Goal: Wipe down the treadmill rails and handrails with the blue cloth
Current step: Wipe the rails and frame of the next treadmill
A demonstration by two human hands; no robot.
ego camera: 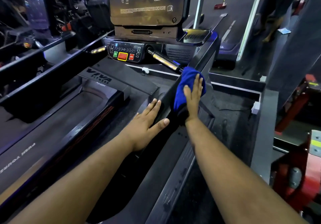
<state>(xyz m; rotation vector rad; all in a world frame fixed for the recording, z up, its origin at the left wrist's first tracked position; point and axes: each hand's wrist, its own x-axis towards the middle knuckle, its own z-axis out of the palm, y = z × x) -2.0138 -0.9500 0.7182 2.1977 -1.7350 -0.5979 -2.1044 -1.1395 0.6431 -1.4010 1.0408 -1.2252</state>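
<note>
right hand (192, 98) flat, pressing blue cloth (184, 86) on handrail (206, 53), left hand (147, 124) flat beside it

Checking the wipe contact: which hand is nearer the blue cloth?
Right. The right hand presses flat on the blue cloth; the left hand rests on the rail's inner side, apart from it.

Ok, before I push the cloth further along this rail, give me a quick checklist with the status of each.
1. Blue cloth lies on the right handrail: ok.
2. Right hand presses flat on the cloth: ok.
3. Left hand rests on the rail's inner side: ok.
4. Rail ahead toward the console has nothing on it: ok.
5. Metal grip bar ends close beside the cloth: cannot tell if touching.
6. Rail already clean: cannot tell.
</note>
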